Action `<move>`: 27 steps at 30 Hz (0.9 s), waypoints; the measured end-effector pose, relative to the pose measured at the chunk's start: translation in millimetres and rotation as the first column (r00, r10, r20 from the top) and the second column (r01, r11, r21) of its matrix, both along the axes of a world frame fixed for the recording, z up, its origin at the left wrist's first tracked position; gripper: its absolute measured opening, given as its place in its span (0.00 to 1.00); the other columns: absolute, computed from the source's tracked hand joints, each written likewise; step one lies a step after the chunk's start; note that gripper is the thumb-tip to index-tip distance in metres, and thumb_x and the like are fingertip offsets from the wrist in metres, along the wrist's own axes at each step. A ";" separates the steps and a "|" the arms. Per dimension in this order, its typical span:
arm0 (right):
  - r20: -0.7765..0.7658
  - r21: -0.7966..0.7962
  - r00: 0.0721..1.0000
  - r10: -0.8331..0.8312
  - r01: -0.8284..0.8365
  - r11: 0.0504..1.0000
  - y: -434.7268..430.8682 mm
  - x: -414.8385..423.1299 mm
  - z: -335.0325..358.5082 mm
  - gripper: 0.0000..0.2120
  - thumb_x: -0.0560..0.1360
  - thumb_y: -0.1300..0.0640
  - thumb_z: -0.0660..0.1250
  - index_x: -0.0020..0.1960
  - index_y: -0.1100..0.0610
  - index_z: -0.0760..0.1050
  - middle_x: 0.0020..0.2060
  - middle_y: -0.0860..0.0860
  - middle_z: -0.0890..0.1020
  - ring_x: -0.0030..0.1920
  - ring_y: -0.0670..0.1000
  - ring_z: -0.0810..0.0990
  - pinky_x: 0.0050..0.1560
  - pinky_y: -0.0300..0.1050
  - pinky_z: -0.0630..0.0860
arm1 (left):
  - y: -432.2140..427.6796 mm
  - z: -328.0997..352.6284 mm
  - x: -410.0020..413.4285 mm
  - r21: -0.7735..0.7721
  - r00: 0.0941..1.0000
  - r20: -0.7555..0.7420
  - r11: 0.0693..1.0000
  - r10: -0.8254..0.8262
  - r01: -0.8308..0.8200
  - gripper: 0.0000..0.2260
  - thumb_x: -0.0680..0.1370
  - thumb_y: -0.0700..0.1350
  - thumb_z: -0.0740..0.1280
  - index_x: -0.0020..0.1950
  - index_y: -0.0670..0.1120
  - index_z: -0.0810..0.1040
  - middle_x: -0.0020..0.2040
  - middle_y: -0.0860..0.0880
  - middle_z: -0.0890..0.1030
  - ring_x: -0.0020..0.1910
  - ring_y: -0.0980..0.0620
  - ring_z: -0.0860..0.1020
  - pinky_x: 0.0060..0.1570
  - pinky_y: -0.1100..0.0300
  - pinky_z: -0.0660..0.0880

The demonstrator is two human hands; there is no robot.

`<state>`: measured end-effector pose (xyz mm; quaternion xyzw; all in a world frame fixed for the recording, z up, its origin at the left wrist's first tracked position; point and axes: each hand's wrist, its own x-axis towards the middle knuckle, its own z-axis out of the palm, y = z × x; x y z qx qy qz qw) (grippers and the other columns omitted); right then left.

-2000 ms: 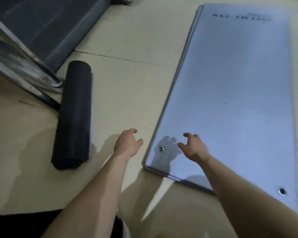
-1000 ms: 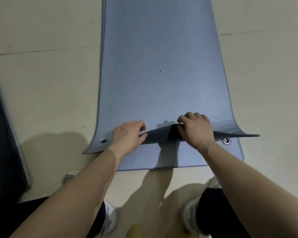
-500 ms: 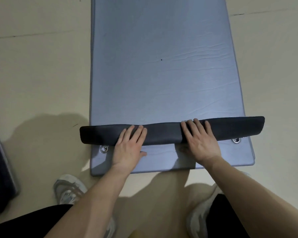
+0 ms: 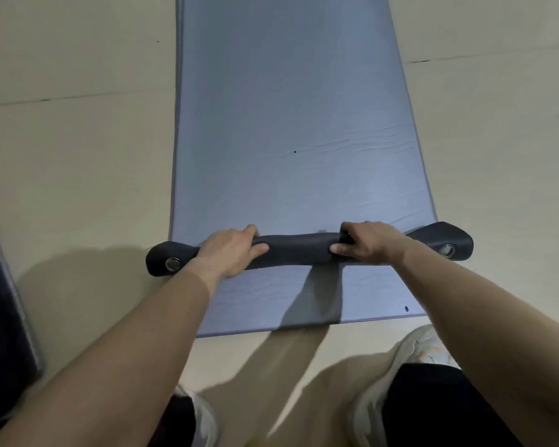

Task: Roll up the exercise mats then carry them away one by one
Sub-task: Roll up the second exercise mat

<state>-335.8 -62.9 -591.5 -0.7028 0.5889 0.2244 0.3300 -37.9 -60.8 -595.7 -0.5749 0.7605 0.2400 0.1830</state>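
Left hand (image 4: 229, 250) and right hand (image 4: 365, 243) both clasp the crosswise roll (image 4: 299, 250); unrolled mat (image 4: 291, 124) runs straight ahead, second mat (image 4: 265, 301) apparently underneath.

Bare forearms (image 4: 142, 333), black trousers (image 4: 433, 411) at the knees, off-white sneakers (image 4: 415, 348).

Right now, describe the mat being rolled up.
On the beige floor lie stacked blue-grey foam mats. The top mat has its near end curled into a dark roll held by the left hand and right hand; the lower mat lies flat.
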 end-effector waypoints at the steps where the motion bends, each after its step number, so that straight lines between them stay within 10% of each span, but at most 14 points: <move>1: -0.012 0.006 1.000 -0.006 0.006 1.000 -6.3 0.5 -3.3 0.22 0.80 0.33 0.62 0.55 0.53 0.70 0.56 0.57 0.81 0.48 0.58 0.73 0.48 0.52 0.69 | -6.5 -5.8 0.6 0.046 1.000 -0.004 0.999 0.017 -0.017 0.20 0.84 0.61 0.55 0.66 0.48 0.71 0.60 0.40 0.81 0.57 0.38 0.78 0.48 0.49 0.69; 7: 0.005 -0.710 0.999 -0.037 0.030 0.704 14.4 21.3 -38.4 0.25 0.79 0.37 0.61 0.61 0.56 0.78 0.58 0.58 0.82 0.59 0.65 0.78 0.68 0.61 0.66 | -45.0 -39.5 -3.9 -0.162 0.984 0.132 0.982 0.116 -0.094 0.19 0.82 0.65 0.55 0.64 0.56 0.75 0.58 0.47 0.81 0.59 0.43 0.77 0.57 0.49 0.65; 13: -0.177 -0.524 0.978 0.107 -0.186 0.831 8.6 13.6 -71.5 0.60 0.60 0.25 0.75 0.79 0.60 0.62 0.75 0.63 0.68 0.76 0.67 0.65 0.77 0.64 0.54 | -12.4 -63.4 -23.5 -0.635 0.962 -0.177 0.723 0.208 -0.272 0.14 0.74 0.60 0.72 0.48 0.50 0.80 0.51 0.47 0.78 0.52 0.41 0.75 0.52 0.45 0.68; 18: -0.127 -0.469 0.981 0.149 -0.191 0.862 -31.8 12.2 -60.9 0.59 0.57 0.11 0.50 0.71 0.53 0.69 0.61 0.53 0.78 0.63 0.59 0.76 0.72 0.57 0.65 | -2.1 -80.2 -6.4 -0.495 0.999 -0.038 0.869 -0.032 0.010 0.44 0.62 0.67 0.77 0.73 0.49 0.72 0.71 0.44 0.74 0.72 0.40 0.70 0.73 0.43 0.62; 27: 0.003 0.029 0.999 0.035 -0.035 0.999 -34.7 18.5 1.2 0.39 0.65 0.20 0.66 0.63 0.47 0.75 0.53 0.47 0.83 0.50 0.52 0.79 0.51 0.49 0.74 | -43.6 -6.8 0.5 0.105 0.998 -0.057 0.994 -0.025 0.031 0.32 0.66 0.66 0.77 0.66 0.63 0.71 0.57 0.57 0.80 0.53 0.51 0.77 0.46 0.53 0.69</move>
